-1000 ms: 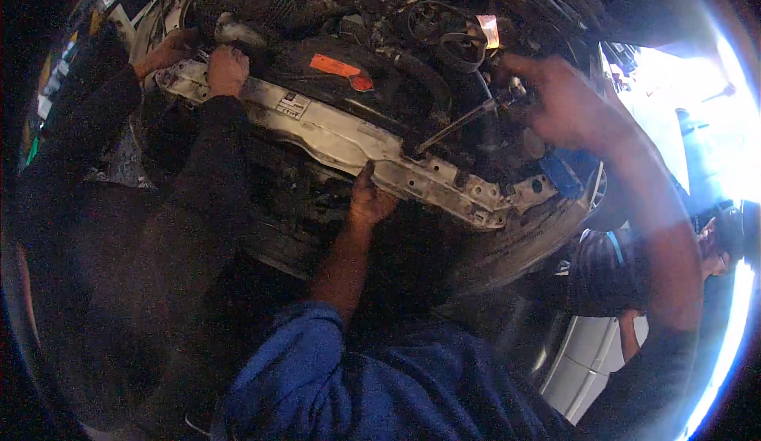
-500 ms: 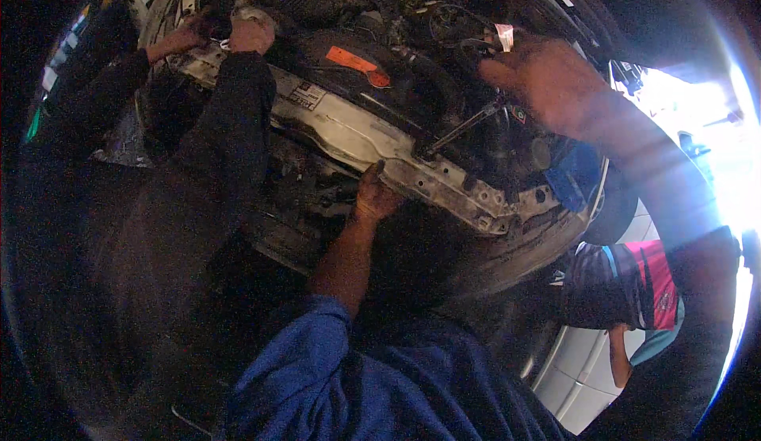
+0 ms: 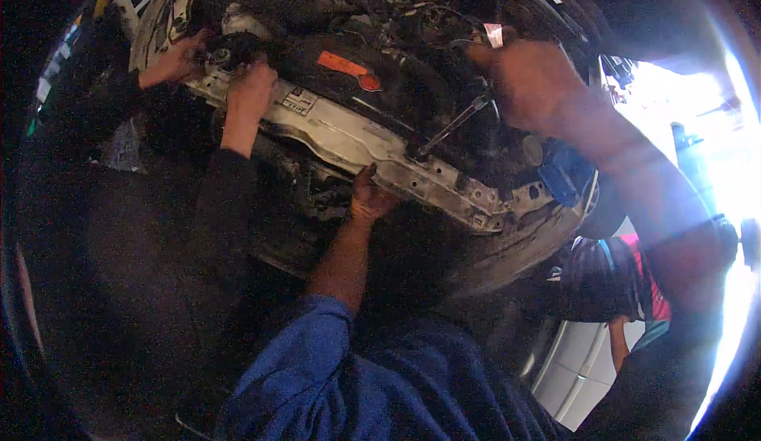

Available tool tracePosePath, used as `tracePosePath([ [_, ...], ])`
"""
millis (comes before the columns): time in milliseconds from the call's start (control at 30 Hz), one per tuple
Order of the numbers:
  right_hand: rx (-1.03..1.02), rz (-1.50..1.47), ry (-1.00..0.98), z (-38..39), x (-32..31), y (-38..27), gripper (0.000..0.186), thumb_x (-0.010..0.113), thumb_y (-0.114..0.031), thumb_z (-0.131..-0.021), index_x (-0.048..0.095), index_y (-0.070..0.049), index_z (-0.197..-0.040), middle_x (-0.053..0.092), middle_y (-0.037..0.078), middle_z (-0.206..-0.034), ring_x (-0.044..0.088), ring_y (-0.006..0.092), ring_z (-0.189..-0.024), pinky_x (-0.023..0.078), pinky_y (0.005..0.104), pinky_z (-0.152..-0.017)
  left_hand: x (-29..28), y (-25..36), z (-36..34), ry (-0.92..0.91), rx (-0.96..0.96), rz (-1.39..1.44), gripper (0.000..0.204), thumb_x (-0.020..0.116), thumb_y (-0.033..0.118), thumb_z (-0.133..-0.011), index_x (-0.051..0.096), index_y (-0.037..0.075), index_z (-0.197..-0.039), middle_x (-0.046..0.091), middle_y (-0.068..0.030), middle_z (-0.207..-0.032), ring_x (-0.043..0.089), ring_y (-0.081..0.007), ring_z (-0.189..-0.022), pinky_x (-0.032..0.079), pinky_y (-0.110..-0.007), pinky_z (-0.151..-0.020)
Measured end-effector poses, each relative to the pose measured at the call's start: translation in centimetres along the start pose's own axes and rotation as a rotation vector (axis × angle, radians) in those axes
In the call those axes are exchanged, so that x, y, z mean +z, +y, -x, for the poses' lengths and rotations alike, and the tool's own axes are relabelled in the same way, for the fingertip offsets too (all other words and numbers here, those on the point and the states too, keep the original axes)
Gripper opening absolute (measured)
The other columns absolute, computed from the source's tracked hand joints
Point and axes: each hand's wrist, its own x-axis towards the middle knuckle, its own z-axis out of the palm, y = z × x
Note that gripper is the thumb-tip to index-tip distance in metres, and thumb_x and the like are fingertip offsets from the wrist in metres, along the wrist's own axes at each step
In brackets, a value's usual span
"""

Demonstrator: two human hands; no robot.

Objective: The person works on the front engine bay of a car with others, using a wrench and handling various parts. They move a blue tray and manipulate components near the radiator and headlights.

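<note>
A pale, dirty metal crossbar (image 3: 341,136) runs slantwise across the front of a car's engine bay. Around its lower edge my left hand (image 3: 372,197) is closed, the thumb up on its front face. Farther right, my right hand (image 3: 535,84) reaches over the engine bay with fingers curled. Their tips are in shadow, so what they hold is hidden. A slim chrome tool (image 3: 452,127), like a ratchet shaft, slants from behind the crossbar up to the edge of that hand. A pale tag (image 3: 493,35) shows beside my right fingers.
On the left, a co-worker's hands (image 3: 252,90) work at the crossbar's far end. An orange tag (image 3: 342,63) lies among dark engine parts. Right of the crossbar sits a blue part (image 3: 564,175). Another person in a striped shirt (image 3: 598,278) is at the lower right.
One of the co-worker's hands has come down toward the crossbar, baring a round dark part. The view has shifted slightly; my hands keep their places on the car.
</note>
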Motion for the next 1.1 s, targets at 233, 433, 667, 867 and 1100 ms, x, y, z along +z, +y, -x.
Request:
tracePosePath([
  [233, 0.019, -0.029, -0.146, 0.0, -1.8, -0.9, 0.06, 0.065, -0.003, -0.066, 0.052, -0.01, -0.124, 0.064, 0.022, -0.086, 0.063, 0.0391, -0.088, 0.052, 0.0458, -0.079, -1.0, -0.8, -0.4, 0.178, 0.216, -0.194, 0.047, 0.056, 0.035, -0.086, 0.053, 0.004, -0.121, 0.061, -0.0136, -0.113, 0.058, -0.0295, -0.102, 0.044, -0.044, -0.092],
  [433, 0.188, -0.214, -0.095, 0.4, -1.5, -1.1, 0.079, 0.071, 0.0, -0.06, 0.044, -0.016, -0.132, 0.063, 0.019, -0.08, 0.064, 0.038, -0.084, 0.052, 0.0449, -0.075, 1.5, -1.1, 0.9, 0.217, 0.154, -0.246, 0.048, 0.059, 0.032, -0.086, 0.05, 0.004, -0.124, 0.056, -0.0153, -0.12, 0.053, -0.0299, -0.11, 0.04, -0.044, -0.096],
  [667, 0.201, -0.267, 0.422, 1.8, 3.0, -0.7, 0.087, 0.078, -0.004, -0.06, 0.038, -0.017, -0.136, 0.061, 0.018, -0.101, 0.06, 0.0353, -0.1, 0.052, 0.0423, -0.085, 7.1, -3.4, 7.3, 0.618, 0.517, -1.53, 0.05, 0.058, 0.03, -0.087, 0.046, 0.001, -0.126, 0.05, -0.0182, -0.123, 0.048, -0.0307, -0.115, 0.037, -0.042, -0.098],
  [867, 0.391, -0.455, 0.473, 4.0, 3.6, -1.4, 0.093, 0.078, -0.005, -0.062, 0.031, -0.018, -0.14, 0.05, 0.018, -0.121, 0.053, 0.0378, -0.111, 0.05, 0.0413, -0.09, 27.3, -5.7, 1.7, 0.028, 1.054, -1.822, 0.054, 0.057, 0.037, -0.088, 0.047, -0.004, -0.122, 0.049, -0.0222, -0.121, 0.05, -0.0349, -0.112, 0.04, -0.045, -0.095],
  [1100, 0.352, -0.498, 0.527, 4.1, 5.6, 1.2, 0.085, 0.071, -0.019, -0.068, 0.03, -0.02, -0.142, 0.046, 0.021, -0.129, 0.046, 0.0409, -0.118, 0.04, 0.047, -0.098, 30.5, -6.3, -5.2, -0.062, 0.837, -2.14, 0.049, 0.048, 0.042, -0.092, 0.052, 0.0, -0.117, 0.058, -0.0274, -0.108, 0.057, -0.0437, -0.1, 0.046, -0.047, -0.085],
])
